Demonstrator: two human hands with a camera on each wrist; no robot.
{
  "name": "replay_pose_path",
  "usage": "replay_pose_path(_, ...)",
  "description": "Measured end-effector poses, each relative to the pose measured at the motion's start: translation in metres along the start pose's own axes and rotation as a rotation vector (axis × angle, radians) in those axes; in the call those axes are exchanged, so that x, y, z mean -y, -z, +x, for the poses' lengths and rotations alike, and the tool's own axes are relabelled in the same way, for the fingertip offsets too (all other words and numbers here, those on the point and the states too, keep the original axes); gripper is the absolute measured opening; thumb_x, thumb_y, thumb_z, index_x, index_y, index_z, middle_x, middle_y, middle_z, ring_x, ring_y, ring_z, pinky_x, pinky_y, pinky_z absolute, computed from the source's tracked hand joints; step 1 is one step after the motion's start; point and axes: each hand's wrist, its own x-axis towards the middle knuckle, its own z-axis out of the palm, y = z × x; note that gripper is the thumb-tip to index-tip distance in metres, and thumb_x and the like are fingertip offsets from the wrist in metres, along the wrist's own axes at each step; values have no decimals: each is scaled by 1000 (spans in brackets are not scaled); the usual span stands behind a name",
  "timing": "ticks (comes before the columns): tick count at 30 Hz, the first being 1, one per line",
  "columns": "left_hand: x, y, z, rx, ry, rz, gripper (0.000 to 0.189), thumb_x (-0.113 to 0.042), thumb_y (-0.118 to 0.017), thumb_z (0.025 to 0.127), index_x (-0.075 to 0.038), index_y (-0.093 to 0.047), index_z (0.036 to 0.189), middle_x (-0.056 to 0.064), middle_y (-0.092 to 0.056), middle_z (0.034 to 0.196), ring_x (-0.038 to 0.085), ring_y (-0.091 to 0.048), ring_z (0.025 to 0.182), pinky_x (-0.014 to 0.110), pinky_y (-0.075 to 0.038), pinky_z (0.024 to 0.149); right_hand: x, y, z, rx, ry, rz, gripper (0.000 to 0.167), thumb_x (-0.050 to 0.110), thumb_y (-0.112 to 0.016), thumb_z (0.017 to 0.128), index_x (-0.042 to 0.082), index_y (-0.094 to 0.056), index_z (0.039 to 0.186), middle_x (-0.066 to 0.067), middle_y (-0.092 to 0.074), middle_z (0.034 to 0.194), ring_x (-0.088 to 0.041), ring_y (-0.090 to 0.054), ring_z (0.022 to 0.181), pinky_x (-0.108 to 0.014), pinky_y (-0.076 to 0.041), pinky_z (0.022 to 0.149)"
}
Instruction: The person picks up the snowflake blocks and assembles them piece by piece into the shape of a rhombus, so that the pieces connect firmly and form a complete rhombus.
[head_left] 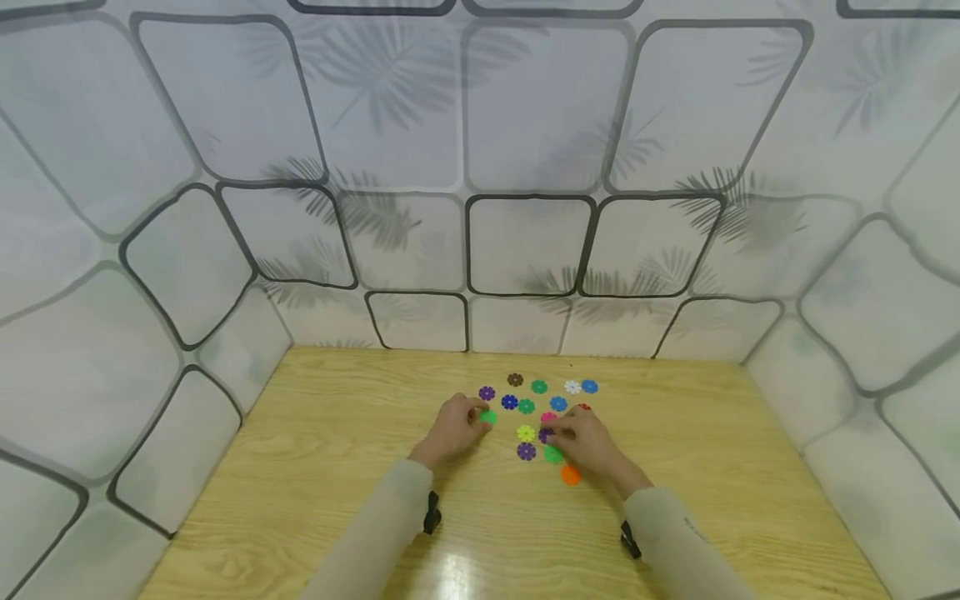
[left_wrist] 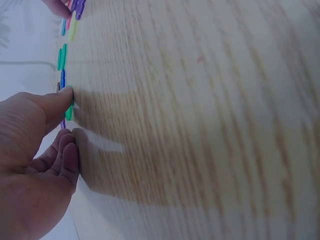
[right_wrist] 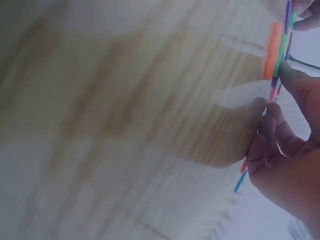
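Observation:
Several flat, notched plastic flower discs lie on the wooden table. My left hand (head_left: pixel 456 423), at the group's left edge, pinches a light green disc (head_left: pixel 489 417) between thumb and fingers. In the left wrist view that green disc (left_wrist: pixel 69 113) shows edge-on in the finger gap. My right hand (head_left: pixel 585 437) reaches in from the right, thumb and fingers pinching a dark purple disc (head_left: pixel 545 436) that they partly cover. Beside those fingertips lies a pink disc (head_left: pixel 549 418). A second light green disc (head_left: pixel 553 454) sits partly under the right hand.
Between the hands are a yellow disc (head_left: pixel 526 433) and a purple disc (head_left: pixel 526 452). An orange disc (head_left: pixel 571 475) lies nearest me. Farther back are brown (head_left: pixel 515 380), white (head_left: pixel 573 387) and blue (head_left: pixel 590 387) discs. Patterned walls (head_left: pixel 525 250) enclose the table (head_left: pixel 322 467).

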Motion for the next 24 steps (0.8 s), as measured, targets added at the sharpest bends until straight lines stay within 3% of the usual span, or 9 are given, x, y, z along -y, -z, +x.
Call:
replay_pose_path(7,1,0,1,0,-1,-8,31,-17,-76,99,-1,-70,124,7,-57,98,17,-51,87,29,-46,74,-1,-1,2,22,21,-42,28,17,-74,100,10,-78,126,1,-57,91,-15,-43,82,-24,-38,69)
replay_pose_path(14,0,-1,1,27,10,-10,30,-17,-73,101,-2,-65,124,7,-57,101,18,-53,89,32,-51,78,-3,-3,3,32,-10,-50,24,16,-74,100,11,-77,123,0,-57,93,-16,-46,85,-27,-42,73)
replay_pose_path(20,-3,-2,0,54,-38,40,26,-14,-71,101,-4,-62,123,8,-60,104,18,-57,91,35,-57,82,-1,-3,5,13,-36,-22,10,13,-75,98,14,-70,106,0,-64,97,-15,-55,89,-32,-52,82)
replay_pose_path(24,-3,-2,2,51,-75,43,23,-9,-72,100,-4,-62,120,7,-62,101,16,-58,88,32,-56,78,2,-2,5,6,-54,31,11,11,-75,98,15,-67,106,1,-65,94,-16,-56,85,-32,-53,79)
